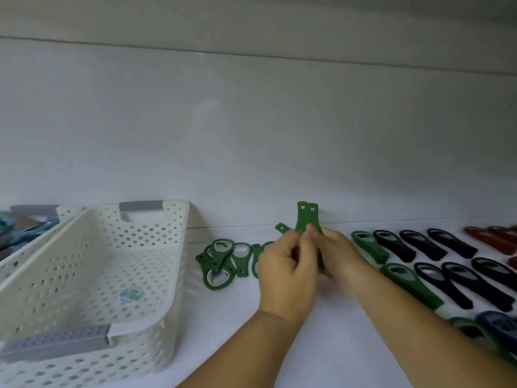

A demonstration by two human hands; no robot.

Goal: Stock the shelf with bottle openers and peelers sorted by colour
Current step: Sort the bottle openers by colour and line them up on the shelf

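My left hand [285, 271] and my right hand [340, 254] meet over the white shelf [251, 331], both closed on a small bunch of green bottle openers [306, 217] whose handle ends stick up above my fingers. One more green handle [282, 228] pokes out to the left of my left hand. A loose pile of green bottle openers [219, 261] lies on the shelf just left of my hands. To the right, green openers [369, 246] sit stacked beside rows of dark navy openers [436, 245], with red ones [486, 235] at the far right.
An empty cream perforated basket [92, 264] with grey handles stands on the left. Behind it a second basket [25, 228] holds blue and grey items. The shelf's white back wall rises just behind the openers. More green and blue openers [484, 326] lie at the right edge.
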